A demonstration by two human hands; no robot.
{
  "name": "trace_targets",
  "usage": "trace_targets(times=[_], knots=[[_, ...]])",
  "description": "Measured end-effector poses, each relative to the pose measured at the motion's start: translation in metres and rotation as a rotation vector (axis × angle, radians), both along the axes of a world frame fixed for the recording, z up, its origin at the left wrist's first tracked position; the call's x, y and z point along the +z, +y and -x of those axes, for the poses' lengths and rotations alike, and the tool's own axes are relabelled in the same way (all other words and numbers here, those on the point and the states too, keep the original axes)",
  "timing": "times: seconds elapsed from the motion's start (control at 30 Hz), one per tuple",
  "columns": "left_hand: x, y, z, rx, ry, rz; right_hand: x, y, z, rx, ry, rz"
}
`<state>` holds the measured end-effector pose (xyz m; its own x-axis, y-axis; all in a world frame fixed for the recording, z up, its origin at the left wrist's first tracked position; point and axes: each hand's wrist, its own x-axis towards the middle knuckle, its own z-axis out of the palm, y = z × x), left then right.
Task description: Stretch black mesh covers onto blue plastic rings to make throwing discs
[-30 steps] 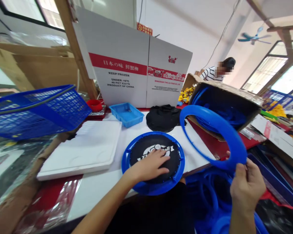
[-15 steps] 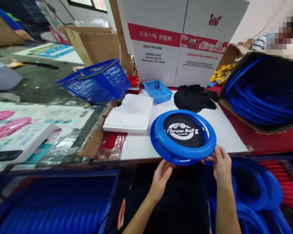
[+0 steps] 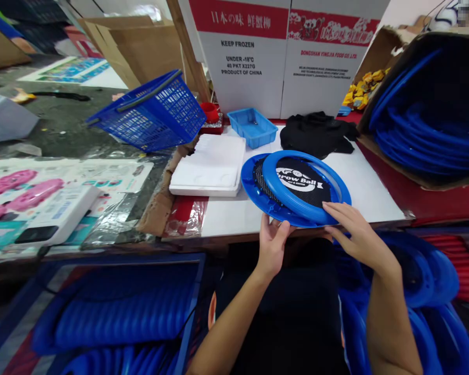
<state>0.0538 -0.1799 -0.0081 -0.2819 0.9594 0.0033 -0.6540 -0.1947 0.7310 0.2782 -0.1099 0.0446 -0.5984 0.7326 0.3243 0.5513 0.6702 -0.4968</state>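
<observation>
The ring [image 3: 303, 208] is plain bright blue, and the disc [image 3: 250, 179] beneath it pairs a blue rim with a black mesh centre printed in white lettering. The tray [image 3: 262, 139] is lighter blue, the cloth [image 3: 316, 135] solid black, the foam slab [image 3: 209, 164] white. The basket [image 3: 156, 122] shows a deep blue lattice with a grey handle [image 3: 150, 92]. The carton [image 3: 246, 86] is white, crossed by a red band with white characters; its left panel carries black print. The surface [image 3: 433, 203] is red at right, and the pieces [image 3: 367, 88] behind are yellow.
</observation>
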Motion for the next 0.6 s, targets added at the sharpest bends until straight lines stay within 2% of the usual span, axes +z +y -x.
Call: trace_targets(times=[0.13, 0.23, 0.33, 0.43, 0.6], knots=[[0.031, 0.002, -0.004, 0.057, -0.094, -0.056, 0.032, 0.002, -0.015, 0.076, 0.052, -0.021], [0.050, -0.006, -0.028, 0.122, -0.158, -0.138, 0.064, -0.001, -0.016, 0.082, 0.140, -0.100], [0.058, -0.018, -0.059, 0.079, -0.159, -0.152, 0.088, -0.003, -0.012, 0.110, 0.216, -0.118], [0.061, -0.027, -0.071, 0.036, -0.130, -0.083, 0.098, -0.004, -0.009, 0.174, 0.215, -0.089], [0.072, -0.032, -0.049, 0.084, -0.118, -0.086, 0.108, -0.008, -0.001, 0.159, 0.283, -0.117]])
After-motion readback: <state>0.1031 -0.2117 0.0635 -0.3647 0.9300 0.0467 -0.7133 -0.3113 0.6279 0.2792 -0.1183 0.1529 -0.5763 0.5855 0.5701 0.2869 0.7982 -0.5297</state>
